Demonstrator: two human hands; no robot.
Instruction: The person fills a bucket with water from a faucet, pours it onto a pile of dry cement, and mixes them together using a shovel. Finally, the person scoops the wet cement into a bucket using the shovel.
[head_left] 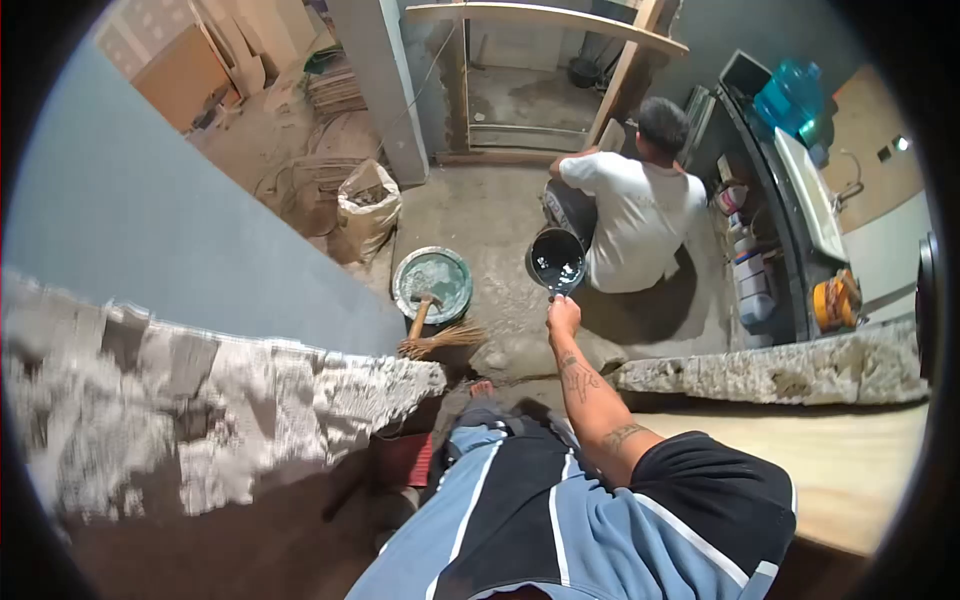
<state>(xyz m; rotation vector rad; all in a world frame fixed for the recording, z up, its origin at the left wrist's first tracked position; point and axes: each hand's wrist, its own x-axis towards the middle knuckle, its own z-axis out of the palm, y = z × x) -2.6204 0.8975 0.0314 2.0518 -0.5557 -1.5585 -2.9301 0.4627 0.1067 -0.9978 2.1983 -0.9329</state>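
Observation:
My right hand (564,317) reaches forward, its fingers wrapped around the handle of a dark dipper (533,268). Shiny liquid shows inside the dipper, which is held above the concrete floor, close to a crouching person in a white shirt (645,215). To the left of the dipper stands a round tub (400,268) with a pale green rim and wet greyish contents. A hammer-like tool with a wooden handle (416,322) leans at the tub's near edge, beside a stick broom (445,341). My left hand is out of view.
Broken wall edges stand on the left (250,420) and right (770,373). An open sack (366,215) sits behind the tub. Along the right runs a dark counter (765,165) with a sink (808,190) and a blue water jug (790,97). A wooden frame (465,80) stands ahead.

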